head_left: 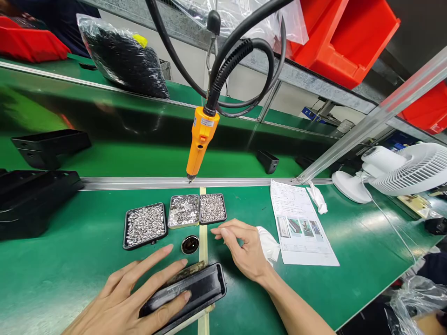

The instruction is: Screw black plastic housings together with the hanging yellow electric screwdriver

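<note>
My left hand [139, 293] lies with its fingers spread across a long black plastic part [202, 288], the thumb resting on its upper face. Under the part's far side a rough brownish block [188, 271] shows. To the right, my right hand [244, 249] hovers with thumb and fingers drawn together; whatever may be between the fingertips is hidden. Just beyond those fingertips is a small tray of tiny metal pieces [213, 208]. Beside it sit a tray of flat washers [184, 210] and a black tray of metal screws [145, 225]. A round black cap with a shiny rim [190, 244] lies between the hands.
An orange electric screwdriver [200, 139] hangs on a thick looped cable above the trays. Printed sheets [303, 228], a white cloth [268, 244] and a white fan [408, 170] are at right. Black parts [38, 200] stand at left; a metal rail [237, 183] crosses behind.
</note>
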`<state>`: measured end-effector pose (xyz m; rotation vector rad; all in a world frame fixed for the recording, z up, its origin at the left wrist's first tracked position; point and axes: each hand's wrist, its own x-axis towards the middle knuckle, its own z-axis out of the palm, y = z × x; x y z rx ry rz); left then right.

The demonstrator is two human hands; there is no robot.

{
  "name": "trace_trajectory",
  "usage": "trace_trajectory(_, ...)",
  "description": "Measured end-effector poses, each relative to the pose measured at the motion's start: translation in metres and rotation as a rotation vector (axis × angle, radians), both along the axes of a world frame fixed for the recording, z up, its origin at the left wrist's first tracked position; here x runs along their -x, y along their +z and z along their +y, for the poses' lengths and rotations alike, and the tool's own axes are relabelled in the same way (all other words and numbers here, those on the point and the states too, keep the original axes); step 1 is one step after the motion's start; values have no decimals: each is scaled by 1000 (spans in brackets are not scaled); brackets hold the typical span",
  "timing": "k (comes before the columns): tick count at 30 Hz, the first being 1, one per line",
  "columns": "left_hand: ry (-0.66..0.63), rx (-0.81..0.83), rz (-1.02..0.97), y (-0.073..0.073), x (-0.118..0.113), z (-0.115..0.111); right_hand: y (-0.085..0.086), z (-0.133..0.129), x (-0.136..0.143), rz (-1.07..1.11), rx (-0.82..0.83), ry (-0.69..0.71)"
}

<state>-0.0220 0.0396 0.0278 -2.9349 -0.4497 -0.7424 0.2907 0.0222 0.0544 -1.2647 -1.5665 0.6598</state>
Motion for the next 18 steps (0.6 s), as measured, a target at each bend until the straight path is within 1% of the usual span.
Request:
trace_trajectory(3,53,37,-53,-4,0,-5,0,1,-3,-5,-22,-12)
trace_trajectory(5,102,127,-160,-8,7,-3,1,5,-4,-1,-58,-30)
trace_trajectory(6,135,188,-222,-9,12,1,3,9,-5,1,-79,-41)
trace_trajectory(7,183,241,-274,-10,17,9,6,15,-4,4,-101,-51)
trace_trajectory(9,316,307,-320,-10,28,33,16,33,0,7,-138,-75)
trace_trajectory(11,432,313,-281,-10,34,62,31,58,9,18,-161,-120)
trace_trajectory(14,491,335,-194,-17,29,98,59,100,31,110,-171,-159)
trace_trajectory(16,511,364,-151,-25,18,112,75,125,46,216,-161,-120)
trace_trajectory(18,524,400,-126,-33,9,118,85,142,56,282,-132,-86)
